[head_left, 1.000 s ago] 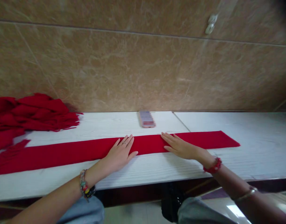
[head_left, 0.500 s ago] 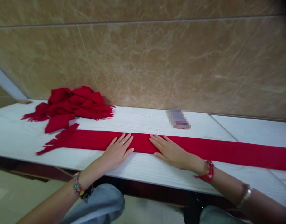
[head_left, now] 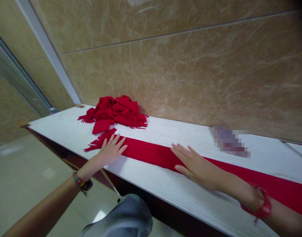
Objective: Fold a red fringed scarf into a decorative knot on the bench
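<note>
A long red scarf (head_left: 146, 152) lies flat in a folded strip along the white table, its fringe at the left end and its right end out of view. My left hand (head_left: 111, 150) rests with fingers spread on the scarf near the fringe. Over the scarf's middle is my right hand (head_left: 192, 163), fingers stretched out and palm down; whether it presses the cloth or hovers just above it, I cannot tell. Neither hand grips anything.
Behind the fringe, a crumpled heap of red scarves (head_left: 118, 112) lies against the tiled wall (head_left: 190, 72). A blurred-out phone (head_left: 230, 143) sits at the back right of the white table (head_left: 59, 126). A small brown piece (head_left: 79, 106) lies in the far left corner.
My left hand has slid left along the scarf to near its fringe, and the hands are farther apart. The view has turned left, showing more wall and floor there.
</note>
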`<state>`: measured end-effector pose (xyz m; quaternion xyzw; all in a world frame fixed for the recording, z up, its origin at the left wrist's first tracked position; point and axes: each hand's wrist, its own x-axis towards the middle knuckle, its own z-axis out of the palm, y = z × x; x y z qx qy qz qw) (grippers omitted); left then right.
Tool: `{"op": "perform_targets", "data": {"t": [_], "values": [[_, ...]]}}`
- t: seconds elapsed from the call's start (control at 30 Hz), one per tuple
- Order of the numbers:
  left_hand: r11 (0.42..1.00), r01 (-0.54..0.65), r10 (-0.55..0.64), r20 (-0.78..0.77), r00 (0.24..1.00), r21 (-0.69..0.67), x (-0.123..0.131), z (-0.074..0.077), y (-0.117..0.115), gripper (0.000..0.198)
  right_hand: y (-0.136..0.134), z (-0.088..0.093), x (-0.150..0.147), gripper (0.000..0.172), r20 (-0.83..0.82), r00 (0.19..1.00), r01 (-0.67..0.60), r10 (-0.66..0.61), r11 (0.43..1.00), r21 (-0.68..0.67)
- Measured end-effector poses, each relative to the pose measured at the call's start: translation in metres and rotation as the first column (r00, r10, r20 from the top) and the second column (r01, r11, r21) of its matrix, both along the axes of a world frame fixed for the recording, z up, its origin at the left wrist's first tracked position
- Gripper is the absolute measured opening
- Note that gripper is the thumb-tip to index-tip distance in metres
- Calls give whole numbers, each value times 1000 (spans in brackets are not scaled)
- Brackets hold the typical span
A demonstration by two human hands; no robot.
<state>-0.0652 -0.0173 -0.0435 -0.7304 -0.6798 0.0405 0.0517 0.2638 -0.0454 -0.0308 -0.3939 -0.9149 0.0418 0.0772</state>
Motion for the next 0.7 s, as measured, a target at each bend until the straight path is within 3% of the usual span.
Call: {"op": "perform_targets", "data": {"t": [0.13, 0.23, 0.37, 0.5, 0.63, 0.7], "values": [[980, 200, -199, 59, 978, -6, 23, -4, 3, 49, 18, -5, -43, 56, -23, 990, -136, 136, 991, 16], [967, 254, -252, 75, 965, -16, 7, -11, 10, 48, 23, -18, -53, 54, -18, 985, -173, 173, 985, -11], [985, 169, -170, 48, 984, 27, -50, -17, 18, 49, 23, -29, -49, 53, -26, 986, -167, 166, 986, -8], [999, -46, 47, 77, 996, -16, -99, -15, 18, 49, 23, -29, -47, 53, -45, 984, -171, 170, 985, -10], [975, -215, 215, 18, 977, 52, -105, -12, 12, 50, 23, -26, -49, 53, -48, 984, -170, 169, 985, -23], [977, -144, 150, -27, 988, 159, -93, -6, 11, 49, 22, -25, -49, 52, -48, 985, -170, 169, 985, -20]]}}
